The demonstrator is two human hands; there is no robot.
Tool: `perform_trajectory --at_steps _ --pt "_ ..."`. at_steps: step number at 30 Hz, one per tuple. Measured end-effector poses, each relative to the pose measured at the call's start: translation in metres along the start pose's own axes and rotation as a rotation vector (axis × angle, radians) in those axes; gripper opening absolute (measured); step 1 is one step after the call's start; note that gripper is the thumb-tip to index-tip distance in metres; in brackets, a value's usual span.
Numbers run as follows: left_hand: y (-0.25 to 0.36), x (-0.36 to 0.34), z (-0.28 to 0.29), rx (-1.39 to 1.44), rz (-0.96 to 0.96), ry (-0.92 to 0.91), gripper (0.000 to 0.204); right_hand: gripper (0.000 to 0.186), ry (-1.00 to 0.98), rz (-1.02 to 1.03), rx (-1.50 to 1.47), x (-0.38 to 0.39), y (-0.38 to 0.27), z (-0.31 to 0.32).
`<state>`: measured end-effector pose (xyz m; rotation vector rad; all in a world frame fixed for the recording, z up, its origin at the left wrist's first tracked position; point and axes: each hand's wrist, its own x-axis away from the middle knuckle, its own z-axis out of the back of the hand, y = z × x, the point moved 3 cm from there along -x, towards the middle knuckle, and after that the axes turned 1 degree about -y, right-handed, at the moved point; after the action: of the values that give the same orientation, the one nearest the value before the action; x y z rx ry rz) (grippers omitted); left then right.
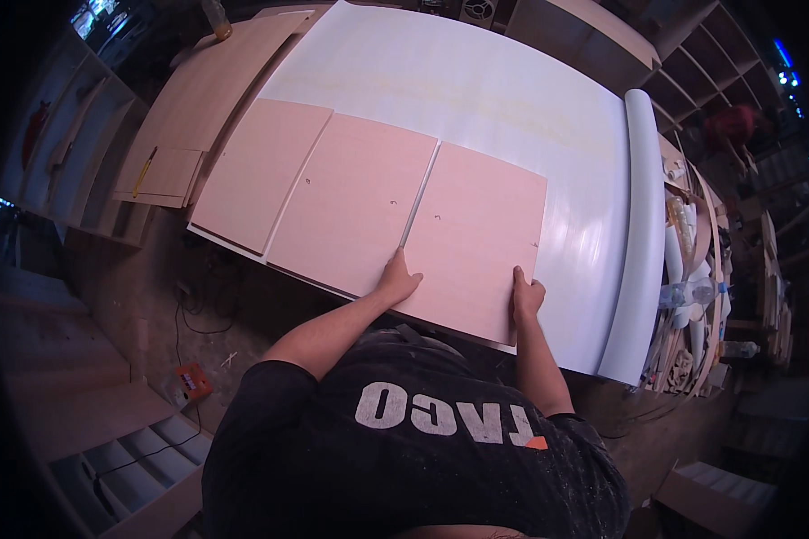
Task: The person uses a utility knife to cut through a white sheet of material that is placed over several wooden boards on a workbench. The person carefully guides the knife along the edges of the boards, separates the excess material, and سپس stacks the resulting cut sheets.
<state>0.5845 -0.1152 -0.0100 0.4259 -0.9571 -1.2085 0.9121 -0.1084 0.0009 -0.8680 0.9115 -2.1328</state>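
Observation:
Three thin pinkish wooden panels lie side by side on a large white sheet (pixel 494 81). Both my hands are on the right panel (pixel 476 234). My left hand (pixel 399 280) is closed on its left edge near the front, at the narrow gap beside the middle panel (pixel 360 189), with its thumb over the surface. Closed round the opposite edge is my right hand (pixel 528 295); its fingers are partly hidden. The left panel (pixel 261 171) rests slightly apart from the middle one. Small dark marks or holes show on the panels.
The sheet's right end is a thick white roll (pixel 640 234). Beyond it lies a heap of offcuts and plastic bottles (pixel 688 294). At left, a board (pixel 207 99) carries a yellow cutter-like tool (pixel 144 172). An orange box (pixel 193 382) and cables lie on the floor, near wooden cabinets.

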Motion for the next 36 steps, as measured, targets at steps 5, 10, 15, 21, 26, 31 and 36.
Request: perform_trajectory --at_steps 5,10,15,21,26,31,36 --pt "0.0 0.0 -0.001 0.0 -0.04 0.031 0.091 0.052 0.0 0.004 0.016 -0.002 0.001 0.0" --pt "0.002 -0.001 0.0 0.015 -0.041 0.015 0.09 0.051 0.01 -0.003 0.002 0.001 -0.003 0.001" --pt "0.002 0.0 0.001 0.021 -0.034 0.002 0.089 0.051 -0.024 -0.025 0.007 -0.001 -0.002 0.001" --pt "-0.003 -0.002 -0.001 0.006 -0.032 0.007 0.089 0.051 0.001 0.003 0.025 -0.008 0.007 -0.003" --pt "-0.005 -0.004 -0.001 0.007 -0.071 0.017 0.091 0.052 -0.008 -0.007 0.027 -0.014 0.014 -0.005" --pt "-0.01 -0.002 -0.002 -0.034 -0.109 0.097 0.087 0.059 -0.068 -0.081 0.054 -0.01 0.01 -0.006" --pt "-0.006 0.0 0.0 -0.045 -0.106 0.086 0.088 0.058 -0.059 -0.056 0.034 -0.016 0.019 -0.009"
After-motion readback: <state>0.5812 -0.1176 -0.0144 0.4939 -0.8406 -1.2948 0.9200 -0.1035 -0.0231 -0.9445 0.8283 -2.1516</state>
